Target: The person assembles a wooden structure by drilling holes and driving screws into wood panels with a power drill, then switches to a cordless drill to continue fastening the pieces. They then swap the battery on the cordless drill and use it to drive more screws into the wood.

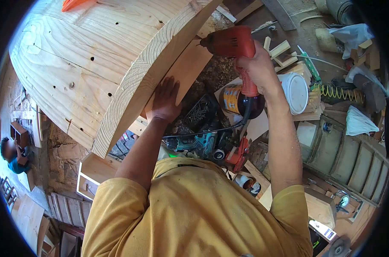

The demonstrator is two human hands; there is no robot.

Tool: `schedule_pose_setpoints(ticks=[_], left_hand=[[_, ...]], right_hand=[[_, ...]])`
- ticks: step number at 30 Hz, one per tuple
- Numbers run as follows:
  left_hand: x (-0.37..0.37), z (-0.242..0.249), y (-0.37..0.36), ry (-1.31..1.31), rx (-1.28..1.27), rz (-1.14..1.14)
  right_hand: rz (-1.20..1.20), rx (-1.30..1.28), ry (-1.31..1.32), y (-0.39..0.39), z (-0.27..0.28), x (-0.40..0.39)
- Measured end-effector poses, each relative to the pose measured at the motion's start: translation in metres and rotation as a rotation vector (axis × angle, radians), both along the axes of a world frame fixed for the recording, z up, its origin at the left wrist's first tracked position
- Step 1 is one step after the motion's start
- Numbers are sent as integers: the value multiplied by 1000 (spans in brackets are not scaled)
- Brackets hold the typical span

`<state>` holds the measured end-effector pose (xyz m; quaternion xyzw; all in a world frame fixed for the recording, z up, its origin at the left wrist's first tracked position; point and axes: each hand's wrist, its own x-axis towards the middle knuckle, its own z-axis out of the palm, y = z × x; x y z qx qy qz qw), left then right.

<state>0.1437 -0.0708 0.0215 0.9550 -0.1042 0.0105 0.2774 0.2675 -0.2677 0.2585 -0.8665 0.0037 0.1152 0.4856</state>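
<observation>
My right hand (259, 68) grips the handle of a red power drill (233, 42). The drill's chuck points left, and its tip meets or nearly meets a wooden board (190, 66) under the edge of a large wooden tabletop (100, 60); exact contact is too small to tell. My left hand (165, 99) lies on the board with fingers stretched out, close beside the tabletop's thick curved edge. From the drill's handle a black cord (246, 113) hangs down. Below my left hand is a dark tray of screws (197, 113).
A teal power tool (194, 143), an amber jar (237, 100) and a white-lidded bucket (293, 92) stand near my arms. A yellow coiled hose (340, 92) and wood offcuts (282, 53) lie to the right. Another person (15, 156) is at the far left.
</observation>
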Motion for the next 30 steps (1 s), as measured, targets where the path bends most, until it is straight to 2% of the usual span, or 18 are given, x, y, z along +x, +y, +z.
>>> schedule_pose_setpoints(ticks=[5,9,14,30], left_hand=[[0,0,0,12,7,8],[0,3,-1,44,-9,5],[0,4,-1,28,9,4],[1,-1,-1,-4,16,4]], right_hand=[[46,40,65,0,2,9],[-13,15,105,8,14,8],[2,-1,46,-4,-6,14],[39,90,127,7,-8,10]])
